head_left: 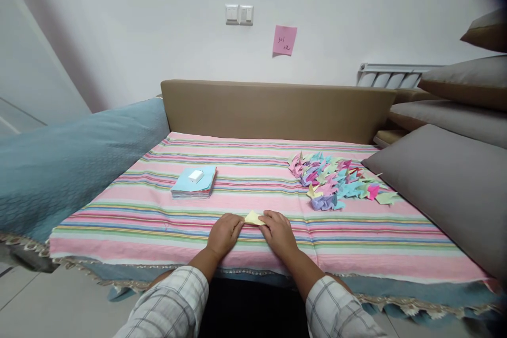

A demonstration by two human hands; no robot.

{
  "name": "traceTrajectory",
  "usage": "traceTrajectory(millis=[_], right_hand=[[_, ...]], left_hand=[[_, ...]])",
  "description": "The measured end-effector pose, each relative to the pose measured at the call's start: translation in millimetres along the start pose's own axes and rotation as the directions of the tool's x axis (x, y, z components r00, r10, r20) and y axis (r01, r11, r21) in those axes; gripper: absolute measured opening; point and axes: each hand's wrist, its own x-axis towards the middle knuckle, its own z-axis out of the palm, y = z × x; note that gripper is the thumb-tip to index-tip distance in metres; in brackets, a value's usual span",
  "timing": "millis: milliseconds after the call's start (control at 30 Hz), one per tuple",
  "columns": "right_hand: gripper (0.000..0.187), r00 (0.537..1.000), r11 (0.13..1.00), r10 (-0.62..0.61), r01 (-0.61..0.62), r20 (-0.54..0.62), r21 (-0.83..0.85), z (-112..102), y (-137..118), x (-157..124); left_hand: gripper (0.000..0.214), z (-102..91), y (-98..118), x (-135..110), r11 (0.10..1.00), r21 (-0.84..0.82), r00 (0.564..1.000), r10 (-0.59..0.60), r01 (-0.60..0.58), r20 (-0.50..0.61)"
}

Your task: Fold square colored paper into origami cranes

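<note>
A small folded piece of pale yellow paper [253, 217] lies between my hands, low over the striped cloth near the front edge of the seat. My left hand [225, 233] pinches its left end between thumb and fingers. On the other side, my right hand [279, 231] grips the right end the same way. Both ends of the paper are covered by my fingers, and only its peaked middle shows. Ahead to the right is a pile of folded paper birds [332, 182] in pink, blue, purple, green and yellow.
Ahead to the left, a small white block [195, 176] rests on a stack of coloured paper squares [192, 194], light blue on top. Grey cushions [443, 185] are piled at the right. A blue-covered armrest [87, 153] bounds the left, and a brown backrest [277, 111] the rear.
</note>
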Motion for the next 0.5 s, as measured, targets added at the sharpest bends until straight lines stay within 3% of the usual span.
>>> traceTrajectory(millis=[167,233,300,400,500], right_hand=[[0.028,0.998,0.996,-0.005,0.0,0.058,0.094,-7.2,0.6,9.5],[0.031,0.995,0.964,0.076,-0.092,0.071,0.25,-12.4,2.0,15.3],[0.041,0.982,0.876,0.152,-0.187,0.114,0.445,-17.4,4.2,21.9],[0.039,0.936,0.759,0.13,-0.307,0.328,0.574,-21.8,9.2,30.8],[0.028,0.883,0.779,0.092,-0.352,0.461,0.519,-20.9,15.3,37.2]], left_hand=[[0.03,4.1,-8.0,-4.7,0.976,-0.156,0.982,-0.168,0.154,-0.081],[0.038,6.2,-10.7,-6.5,0.958,-0.219,0.97,-0.215,0.186,-0.117],[0.04,6.9,-11.6,-7.3,0.958,-0.218,0.964,-0.221,0.187,-0.145],[0.044,5.2,-8.7,-7.2,0.989,-0.097,0.974,-0.131,0.114,-0.184],[0.045,1.9,-2.2,-7.4,0.998,0.05,0.987,0.057,-0.05,-0.15]])
